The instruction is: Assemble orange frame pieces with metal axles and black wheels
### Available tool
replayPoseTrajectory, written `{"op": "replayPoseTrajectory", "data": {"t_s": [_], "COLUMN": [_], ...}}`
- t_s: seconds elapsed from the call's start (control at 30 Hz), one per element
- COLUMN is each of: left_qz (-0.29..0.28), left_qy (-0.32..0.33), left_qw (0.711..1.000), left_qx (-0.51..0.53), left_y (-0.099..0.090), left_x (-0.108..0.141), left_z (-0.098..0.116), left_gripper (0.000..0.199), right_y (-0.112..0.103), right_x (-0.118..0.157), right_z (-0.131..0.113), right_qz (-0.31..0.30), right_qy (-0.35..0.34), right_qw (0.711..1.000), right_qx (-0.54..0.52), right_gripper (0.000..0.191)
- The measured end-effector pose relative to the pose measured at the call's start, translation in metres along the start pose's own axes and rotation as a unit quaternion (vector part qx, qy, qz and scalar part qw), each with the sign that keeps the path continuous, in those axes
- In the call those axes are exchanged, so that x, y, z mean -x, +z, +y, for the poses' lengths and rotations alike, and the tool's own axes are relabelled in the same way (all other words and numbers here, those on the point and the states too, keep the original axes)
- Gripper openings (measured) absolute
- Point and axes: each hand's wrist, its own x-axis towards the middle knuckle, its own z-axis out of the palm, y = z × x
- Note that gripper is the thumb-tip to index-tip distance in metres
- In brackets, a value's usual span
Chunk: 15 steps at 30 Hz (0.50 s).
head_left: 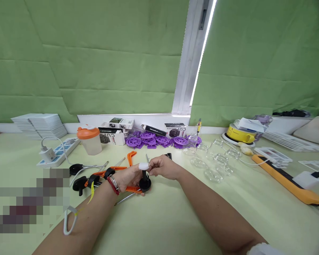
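Black stemmed part: a smooth, dark piece with a round, disc-like foot (145, 184), held above the table (180, 219) near the middle of the view.
Long axis: the stem runs roughly upright in the view, disc at the lower end, narrow end up by the white-wrapped thumb.
Left hand (130, 177): curled partly closed around the black part, thumb near the stem's top.
Right hand (163, 168): thumb and forefinger drawn nearly together beside the stem's upper end; whether they grip something small, I cannot tell.
Orange pieces (131, 158): flat, angular bars, some partly hidden behind the left hand and wrist.
Metal rods (127, 199): thin, straight, shiny, lying about the left hand.
Black-handled tools (76, 169): rounded grips, left of the left wrist.
Purple wheels (163, 141): spoked plastic discs, heaped before printed cardboard boxes (175, 130).
Clear vessels (213, 174): transparent, rounded, grouped right of the right hand.
Tumbler (92, 144): translucent body, orange lid, at the back left.
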Motion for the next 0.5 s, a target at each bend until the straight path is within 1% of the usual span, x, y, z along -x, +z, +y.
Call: {"op": "replayPoseTrajectory", "data": {"t_s": [0.07, 0.17, 0.33, 0.5], "left_qz": [0.007, 0.001, -0.005, 0.011], "left_qy": [0.014, 0.026, 0.02, 0.013], "left_qw": [1.0, 0.999, 0.999, 1.0], "left_qx": [0.009, 0.02, 0.027, 0.001], "left_y": [0.0011, 0.0008, -0.002, -0.001], "left_x": [0.0, -0.0006, -0.0036, -0.0046], "left_z": [-0.0003, -0.0016, -0.0043, -0.005], "left_gripper": [0.05, 0.049, 0.046, 0.047], "right_y": [0.0019, 0.0045, 0.0067, 0.0059], "right_x": [-0.0009, -0.0011, -0.0004, -0.0001], "right_z": [0.0024, 0.0023, -0.0014, -0.0018], "right_qz": [0.0, -0.007, -0.008, -0.017], "right_qy": [0.002, 0.001, 0.003, 0.013], "right_qw": [1.0, 1.0, 1.0, 1.0], "right_qx": [0.002, 0.003, 0.006, 0.009], "right_gripper": [0.028, 0.029, 0.03, 0.032]}}
